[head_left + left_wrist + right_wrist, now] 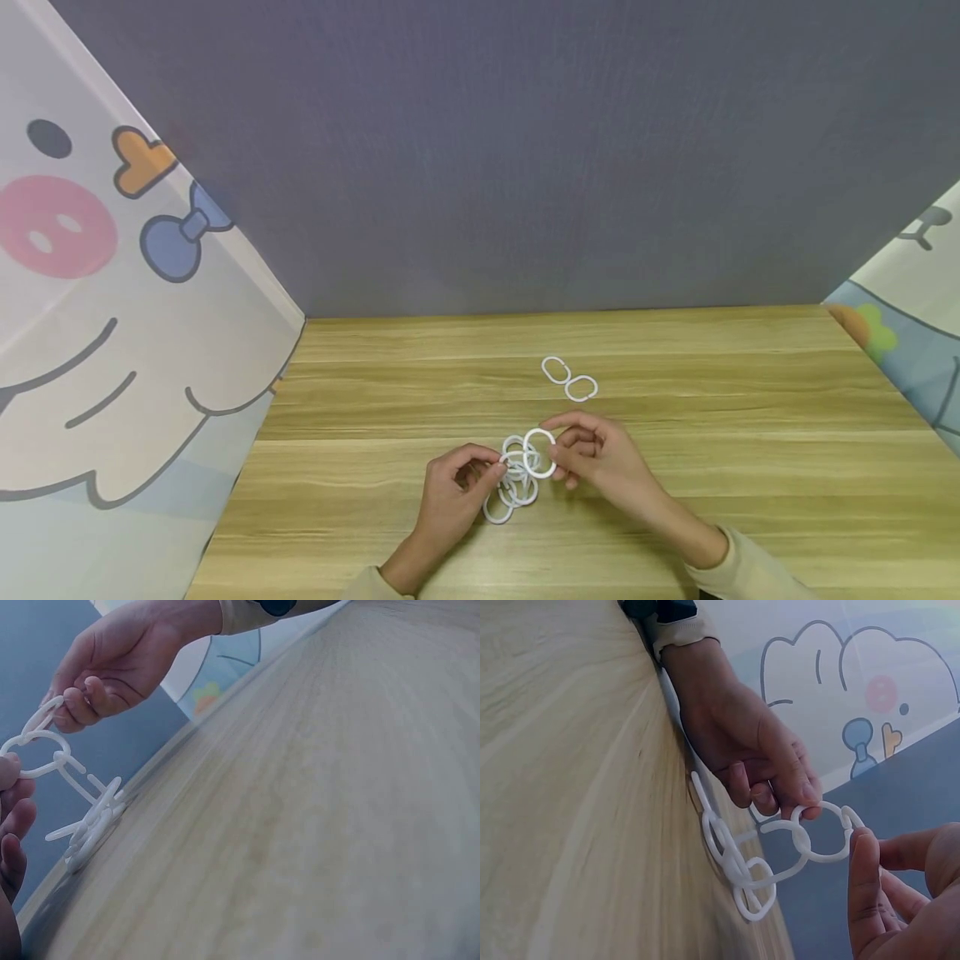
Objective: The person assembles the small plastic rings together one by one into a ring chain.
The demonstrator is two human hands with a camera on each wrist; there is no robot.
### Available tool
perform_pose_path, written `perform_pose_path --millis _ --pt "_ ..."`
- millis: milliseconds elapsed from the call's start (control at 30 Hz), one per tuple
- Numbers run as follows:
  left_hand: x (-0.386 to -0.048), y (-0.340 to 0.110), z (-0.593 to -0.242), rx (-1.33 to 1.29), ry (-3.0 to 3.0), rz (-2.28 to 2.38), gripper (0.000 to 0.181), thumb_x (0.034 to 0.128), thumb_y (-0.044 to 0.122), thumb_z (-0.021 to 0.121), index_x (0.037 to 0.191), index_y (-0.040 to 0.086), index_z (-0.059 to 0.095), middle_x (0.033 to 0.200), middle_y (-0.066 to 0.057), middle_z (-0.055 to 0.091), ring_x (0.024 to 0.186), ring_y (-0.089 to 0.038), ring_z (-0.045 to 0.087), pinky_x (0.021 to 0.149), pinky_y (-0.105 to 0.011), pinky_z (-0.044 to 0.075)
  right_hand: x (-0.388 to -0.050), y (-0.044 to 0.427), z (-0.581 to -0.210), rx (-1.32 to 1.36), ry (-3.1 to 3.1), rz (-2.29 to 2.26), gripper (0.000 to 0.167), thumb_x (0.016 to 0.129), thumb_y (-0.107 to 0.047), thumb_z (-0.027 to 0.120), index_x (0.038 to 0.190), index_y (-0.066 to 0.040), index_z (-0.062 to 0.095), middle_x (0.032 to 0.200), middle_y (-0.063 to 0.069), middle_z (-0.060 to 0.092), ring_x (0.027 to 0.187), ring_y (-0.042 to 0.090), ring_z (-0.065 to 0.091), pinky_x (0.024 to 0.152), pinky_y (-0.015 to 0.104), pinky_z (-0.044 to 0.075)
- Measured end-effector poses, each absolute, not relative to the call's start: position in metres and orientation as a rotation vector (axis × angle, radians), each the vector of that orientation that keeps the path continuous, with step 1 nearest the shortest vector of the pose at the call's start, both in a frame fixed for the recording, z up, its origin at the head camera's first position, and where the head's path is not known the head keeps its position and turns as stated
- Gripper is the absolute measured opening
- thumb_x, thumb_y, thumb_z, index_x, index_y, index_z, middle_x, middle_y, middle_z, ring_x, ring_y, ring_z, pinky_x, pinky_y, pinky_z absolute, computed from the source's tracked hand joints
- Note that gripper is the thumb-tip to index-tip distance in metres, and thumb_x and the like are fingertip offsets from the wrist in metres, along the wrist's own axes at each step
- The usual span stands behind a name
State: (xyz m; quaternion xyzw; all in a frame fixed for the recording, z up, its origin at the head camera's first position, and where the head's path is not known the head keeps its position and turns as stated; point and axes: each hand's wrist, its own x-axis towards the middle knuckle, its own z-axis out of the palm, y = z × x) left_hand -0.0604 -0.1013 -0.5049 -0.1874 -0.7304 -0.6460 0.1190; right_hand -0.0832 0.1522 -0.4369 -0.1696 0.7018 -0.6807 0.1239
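White plastic C-shaped rings are linked into a short chain, part of which lies on the table below the hands. My left hand pinches one linked ring between thumb and forefinger. Facing it, my right hand pinches another white ring at its right side and holds it up. In the left wrist view, this ring passes through the left hand's ring. Several other links overlap beneath, so how they join is hard to make out.
Farther back on the wooden table, two white rings lie end to end, touching or nearly so. A grey panel rises along the back edge. Cartoon-printed panels stand at the left and right sides.
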Motion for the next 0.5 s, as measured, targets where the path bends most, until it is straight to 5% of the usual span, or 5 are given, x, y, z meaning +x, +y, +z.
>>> perform_pose_path --millis 500 --pt "-0.0603 -0.1018 -0.5051 -0.578 -2.117 -1.889 0.012 0.0970 -0.005 0.080 0.100 0.006 0.081 0.082 -0.010 0.075 0.068 0.001 0.055 0.051 -0.021 0.045 -0.0837 0.1529 -0.4408 -0.499 2.007 -1.980 0.036 0.099 0.008 0.075 0.133 0.016 0.063 0.089 0.015 0.071 0.071 0.012 0.071 0.061 0.030 0.064"
